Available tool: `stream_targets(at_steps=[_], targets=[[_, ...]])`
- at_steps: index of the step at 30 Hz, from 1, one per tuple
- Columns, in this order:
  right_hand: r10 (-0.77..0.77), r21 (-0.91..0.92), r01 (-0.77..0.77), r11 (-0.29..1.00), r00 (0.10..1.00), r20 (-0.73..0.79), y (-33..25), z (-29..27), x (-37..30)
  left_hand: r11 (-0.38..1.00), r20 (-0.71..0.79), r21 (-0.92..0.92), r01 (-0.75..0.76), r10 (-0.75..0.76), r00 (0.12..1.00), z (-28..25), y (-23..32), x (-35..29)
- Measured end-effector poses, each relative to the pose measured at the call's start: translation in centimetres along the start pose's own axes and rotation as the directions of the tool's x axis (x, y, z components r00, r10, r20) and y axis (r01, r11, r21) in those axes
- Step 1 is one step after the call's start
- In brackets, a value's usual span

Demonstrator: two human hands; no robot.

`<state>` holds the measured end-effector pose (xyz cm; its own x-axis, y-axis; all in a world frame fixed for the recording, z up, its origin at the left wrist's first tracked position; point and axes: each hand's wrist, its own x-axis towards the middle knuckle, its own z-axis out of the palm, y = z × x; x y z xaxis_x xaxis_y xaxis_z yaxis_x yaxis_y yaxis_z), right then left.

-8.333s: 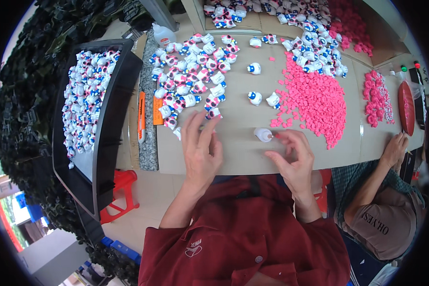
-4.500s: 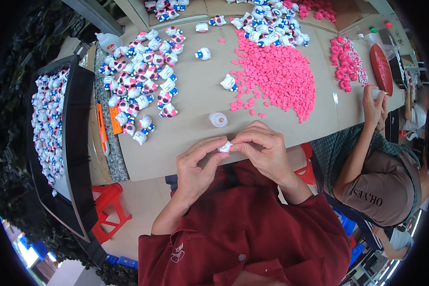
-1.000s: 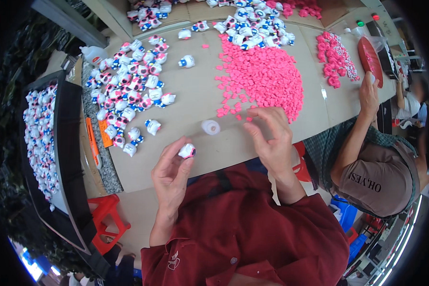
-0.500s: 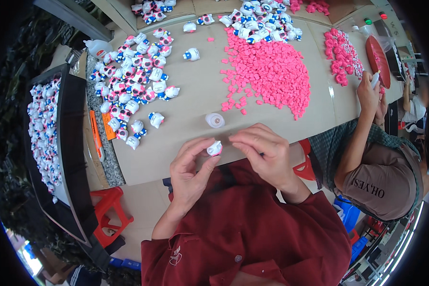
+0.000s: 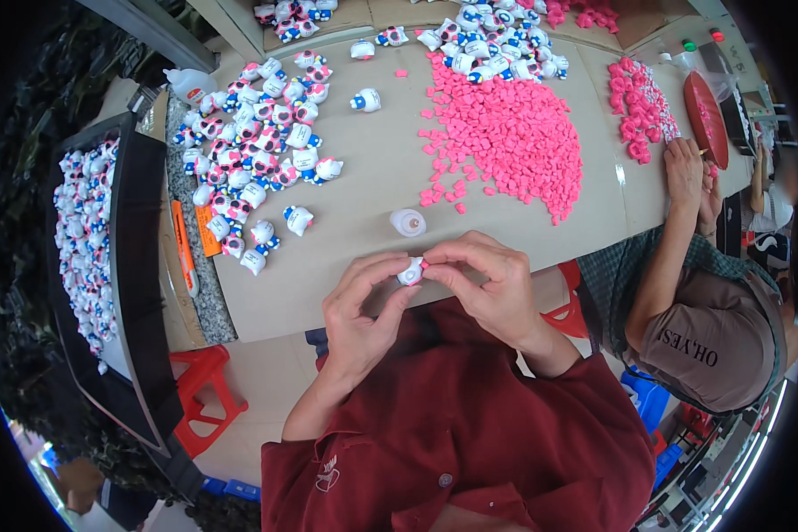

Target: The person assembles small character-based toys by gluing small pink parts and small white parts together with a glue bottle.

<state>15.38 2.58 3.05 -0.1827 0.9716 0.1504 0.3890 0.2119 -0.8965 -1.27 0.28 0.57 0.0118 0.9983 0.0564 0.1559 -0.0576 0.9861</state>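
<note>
Between thumb and fingers, my left hand (image 5: pixel 363 306) holds a small white cat figurine (image 5: pixel 409 274) over the table's near edge. My right hand (image 5: pixel 483 279) pinches a small pink piece (image 5: pixel 425 264) against the figurine's right side. Fingertips partly cover both. Just beyond my hands stands a small whitish bottle (image 5: pixel 408 222), its nozzle pointing up. A heap of small pink pieces (image 5: pixel 505 133) lies farther off, slightly right. To the left, many white, blue and pink figurines (image 5: pixel 266 142) are piled, with a single figurine (image 5: pixel 298 220) apart from them.
A black bin (image 5: pixel 124 266) filled with figurines stands at the left. Near it lie an orange cutter (image 5: pixel 184 250) and a white bottle (image 5: pixel 190 86). More figurines (image 5: pixel 496 44) sit behind the pink heap. At right, a co-worker (image 5: pixel 709 337) works beside a red tray (image 5: pixel 705 120).
My right hand has moved left and down, bringing the pink piece against the figurine. The figurine has turned in my left fingers. The co-worker's hand has shifted slightly.
</note>
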Motion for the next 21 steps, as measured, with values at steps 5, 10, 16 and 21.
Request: stream_targets(at_steps=[5,10,16,21], targets=[[-0.033,-0.026,0.033,0.999,0.999,-0.002,0.6,0.2,-0.1,0.95,0.056,0.237,-0.205,0.197,0.979,-0.1,0.3,0.3],[0.015,0.108,-0.02,0.994,0.999,0.043,1.1,-0.5,0.5,0.97,0.119,-0.197,0.14,-0.118,0.986,-0.5,-0.2,0.1],[-0.063,0.163,0.059,0.985,0.998,0.022,1.7,0.0,0.5,0.969,0.141,-0.208,0.137,-0.109,0.984,-0.5,0.0,0.2],[-0.004,0.236,0.0,0.972,1.0,0.019,1.6,0.5,0.4,0.994,0.143,-0.094,0.056,-0.043,0.989,-0.8,0.4,0.4]])
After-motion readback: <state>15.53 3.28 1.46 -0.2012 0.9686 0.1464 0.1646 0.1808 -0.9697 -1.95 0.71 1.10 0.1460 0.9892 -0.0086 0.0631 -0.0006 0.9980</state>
